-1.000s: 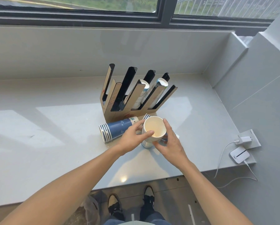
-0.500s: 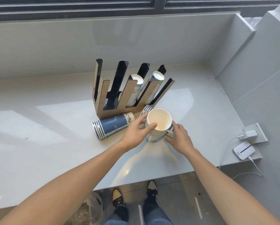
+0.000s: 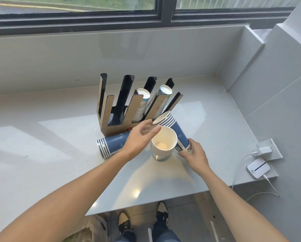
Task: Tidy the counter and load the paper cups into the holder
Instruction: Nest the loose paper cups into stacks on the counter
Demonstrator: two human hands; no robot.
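blue cup stack point(image 3: 178, 135) now lifted by right hand point(image 3: 193, 154); left hand point(image 3: 139, 138) has let go of white cup stack point(image 3: 162, 145), fingers spread wide.

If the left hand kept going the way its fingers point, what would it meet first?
Probably the striped rim of the raised blue cup stack that the right hand holds; the left hand looks almost there, though depth is unclear.

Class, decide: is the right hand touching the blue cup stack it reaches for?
Touching. The head view shows the right hand wrapped around the lower end of the tilted blue cup stack.

Upright cup stack point(image 3: 162, 145) stands before the holder point(image 3: 121, 109), between two lying stacks.
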